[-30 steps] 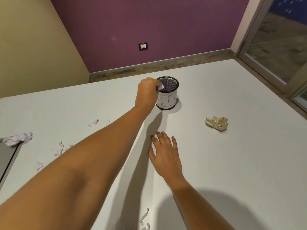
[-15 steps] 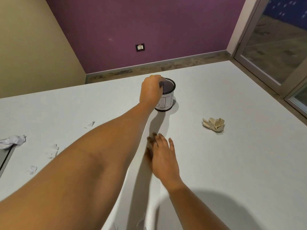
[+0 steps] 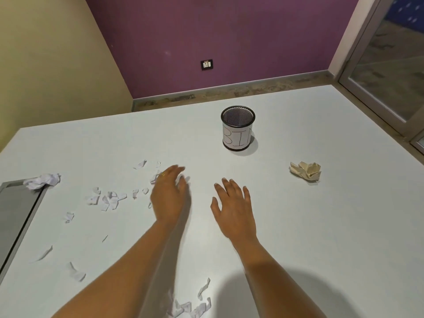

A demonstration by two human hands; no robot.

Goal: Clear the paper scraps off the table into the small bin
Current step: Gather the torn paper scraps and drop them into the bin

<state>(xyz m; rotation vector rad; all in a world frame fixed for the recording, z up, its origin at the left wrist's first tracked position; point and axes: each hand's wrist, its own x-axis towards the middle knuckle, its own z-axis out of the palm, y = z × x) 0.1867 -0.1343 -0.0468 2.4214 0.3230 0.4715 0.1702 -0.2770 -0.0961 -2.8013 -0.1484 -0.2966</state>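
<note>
Paper scraps strewn over the left part of the table, with a further heap at the near edge. Small bin upright toward the far side, well apart from the main litter.

Left hand no longer at the bin's rim, where it was seen a second ago pinching a white scrap. Now drawn back low over the table, just beside the nearest scraps, fingers loosely extended. Blurred by motion, so probably empty rather than surely so. Right hand flat on the table as before, fingers spread, holding nothing.

Reads as one drop finished and a reach for the next piece begun.

Further out: a crumpled white ball at the corner of a grey panel, and a crumpled beige paper right of the bin. Most of the clearing yet to do.
</note>
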